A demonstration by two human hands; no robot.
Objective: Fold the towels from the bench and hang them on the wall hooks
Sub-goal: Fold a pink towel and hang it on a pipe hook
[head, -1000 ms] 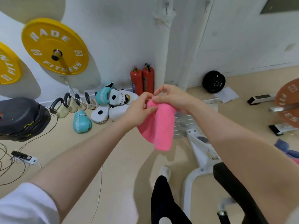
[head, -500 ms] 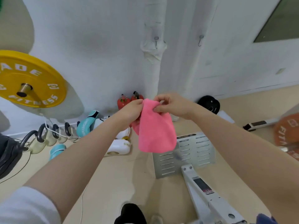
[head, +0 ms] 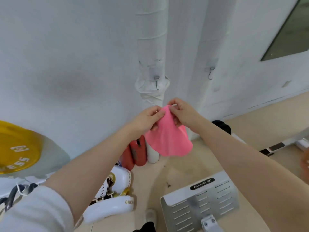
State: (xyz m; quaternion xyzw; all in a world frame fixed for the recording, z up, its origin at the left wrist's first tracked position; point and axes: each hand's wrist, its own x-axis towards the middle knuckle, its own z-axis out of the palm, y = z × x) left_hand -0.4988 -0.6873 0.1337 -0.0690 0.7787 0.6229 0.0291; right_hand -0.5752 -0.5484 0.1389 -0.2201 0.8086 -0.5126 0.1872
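A: Pink microfibre, that is what your hands hold in the head view: the pink towel (head: 168,138), folded small, hanging in the air in front of the white wall (head: 70,52).

B: How do my hands have it?

A: Your left hand (head: 147,118) and right hand (head: 181,113) both pinch its top edge, fingers curled, close together. The cloth fans out below them into a rounded lower hem, smooth and unmarked.

B: Where is it against the hooks?

A: Below them. The left hook (head: 156,82) sits on the wrapped white pipe (head: 151,47) just above your hands; the right hook (head: 210,73) is on the wall further right. The towel touches neither.

B: Any writing?

A: The yellow weight plate (head: 16,148) at the left edge shows "ESS". The white boxing pads (head: 113,206) on the floor (head: 175,168) read "GING". The metal footplate (head: 200,205) carries a black label, upside down, which I cannot read surely. Two red fire extinguishers (head: 136,153) stand at the foot of the wall, behind the towel.
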